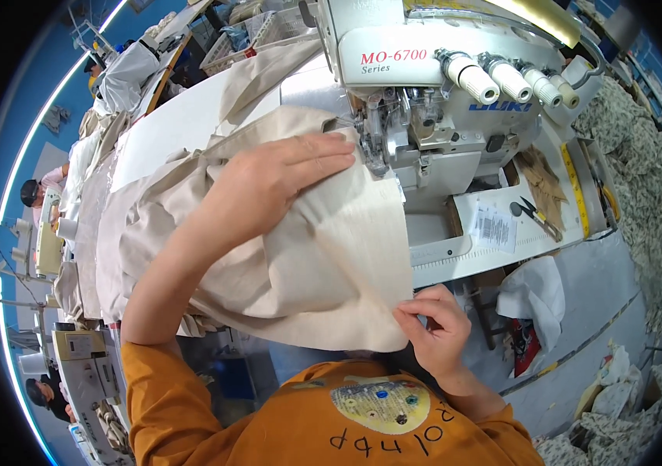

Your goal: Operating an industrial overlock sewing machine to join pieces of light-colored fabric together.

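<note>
A large piece of beige fabric lies bunched over the table, its straight right edge running up to the serger. Its far corner sits by the presser foot. My left hand rests flat on the cloth just short of the foot, fingers stretched out and pointing right. At the near end of the same edge, my right hand pinches the fabric between thumb and forefinger. The near part of the cloth hangs over the table's front, above my lap.
Thread snips, a white label and a yellow tape measure lie right of the machine. Patterned fabric is heaped at the far right. White baskets stand at the back. Other people sit at machines on the left.
</note>
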A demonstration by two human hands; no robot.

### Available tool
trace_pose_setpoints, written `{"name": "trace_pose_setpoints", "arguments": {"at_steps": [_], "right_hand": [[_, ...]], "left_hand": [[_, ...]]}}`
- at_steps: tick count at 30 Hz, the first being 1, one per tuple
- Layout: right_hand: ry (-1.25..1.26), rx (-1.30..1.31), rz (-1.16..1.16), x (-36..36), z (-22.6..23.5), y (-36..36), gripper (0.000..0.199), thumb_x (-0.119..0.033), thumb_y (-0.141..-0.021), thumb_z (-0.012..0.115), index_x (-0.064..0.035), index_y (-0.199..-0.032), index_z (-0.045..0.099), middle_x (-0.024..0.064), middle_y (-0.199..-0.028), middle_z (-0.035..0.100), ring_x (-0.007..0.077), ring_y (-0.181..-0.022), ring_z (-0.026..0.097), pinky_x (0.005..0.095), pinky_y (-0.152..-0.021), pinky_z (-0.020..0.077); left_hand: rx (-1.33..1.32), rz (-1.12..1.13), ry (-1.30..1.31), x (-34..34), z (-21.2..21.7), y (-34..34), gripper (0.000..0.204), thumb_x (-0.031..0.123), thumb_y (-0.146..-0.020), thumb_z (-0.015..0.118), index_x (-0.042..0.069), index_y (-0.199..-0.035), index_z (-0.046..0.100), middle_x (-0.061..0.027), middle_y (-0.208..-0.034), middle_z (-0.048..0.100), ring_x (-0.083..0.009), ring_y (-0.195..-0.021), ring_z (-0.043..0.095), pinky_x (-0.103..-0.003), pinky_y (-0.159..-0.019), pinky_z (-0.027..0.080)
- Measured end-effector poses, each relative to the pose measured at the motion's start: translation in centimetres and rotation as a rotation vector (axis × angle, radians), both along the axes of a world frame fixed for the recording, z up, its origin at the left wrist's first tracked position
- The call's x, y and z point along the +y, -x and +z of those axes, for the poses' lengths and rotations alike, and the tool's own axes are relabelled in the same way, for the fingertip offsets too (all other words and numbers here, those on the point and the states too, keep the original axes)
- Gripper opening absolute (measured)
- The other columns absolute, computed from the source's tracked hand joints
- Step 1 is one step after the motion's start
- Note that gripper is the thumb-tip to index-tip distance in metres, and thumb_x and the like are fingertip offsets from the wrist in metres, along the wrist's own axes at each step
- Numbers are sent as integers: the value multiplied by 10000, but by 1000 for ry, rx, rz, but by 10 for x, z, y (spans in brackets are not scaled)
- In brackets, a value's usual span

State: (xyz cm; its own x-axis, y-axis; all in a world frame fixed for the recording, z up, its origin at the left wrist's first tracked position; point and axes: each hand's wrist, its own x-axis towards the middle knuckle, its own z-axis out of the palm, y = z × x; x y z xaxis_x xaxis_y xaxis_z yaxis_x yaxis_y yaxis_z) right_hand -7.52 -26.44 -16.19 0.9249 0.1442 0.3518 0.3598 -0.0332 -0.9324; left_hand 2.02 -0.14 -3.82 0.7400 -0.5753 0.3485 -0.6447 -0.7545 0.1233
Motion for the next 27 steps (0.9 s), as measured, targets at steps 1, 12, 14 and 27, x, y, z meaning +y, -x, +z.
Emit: {"name": "trace_pose_setpoints", "arguments": {"at_steps": [1, 12, 14, 27], "right_hand": [[36, -7, 0, 1, 3, -4, 158, 50, -734, 781, -3, -867, 714, 77, -808, 646, 147, -672, 603, 234, -579, 465], [-74, -14, 60, 28, 21, -49, 139, 40, -792, 749, 10, -918, 700, 32, -875, 609, 58, -732, 549, 188, -610, 420], [-224, 87, 97, 33, 23, -50, 198, 30, -813, 740, 12, -1000, 678, 27, -892, 614, 56, -747, 560, 180, -638, 434], [-362, 644, 329, -4, 22, -3, 162, -99, -930, 656, 63, -941, 649, 40, -928, 610, 70, -775, 559, 209, -660, 451]], "left_hand": [[-9, -3, -12, 2, 0, -5, 379, -45, -792, 595, 78, -1142, 673, -75, -1213, 658, -268, -1158, 613, -342, -961, 512], [-136, 5, -116, 32, -4, -56, 361, 17, -842, 535, 103, -1164, 675, -61, -1208, 659, -251, -1118, 623, -339, -959, 502], [-297, 110, -204, 30, -2, -50, 382, -4, -811, 568, 110, -1158, 680, -39, -1192, 667, -253, -1074, 637, -345, -927, 510], [-179, -7, 168, -74, -54, 113, 365, 259, -690, 828, 128, -1002, 691, -11, -1012, 659, -199, -850, 639, -310, -682, 472]]}}
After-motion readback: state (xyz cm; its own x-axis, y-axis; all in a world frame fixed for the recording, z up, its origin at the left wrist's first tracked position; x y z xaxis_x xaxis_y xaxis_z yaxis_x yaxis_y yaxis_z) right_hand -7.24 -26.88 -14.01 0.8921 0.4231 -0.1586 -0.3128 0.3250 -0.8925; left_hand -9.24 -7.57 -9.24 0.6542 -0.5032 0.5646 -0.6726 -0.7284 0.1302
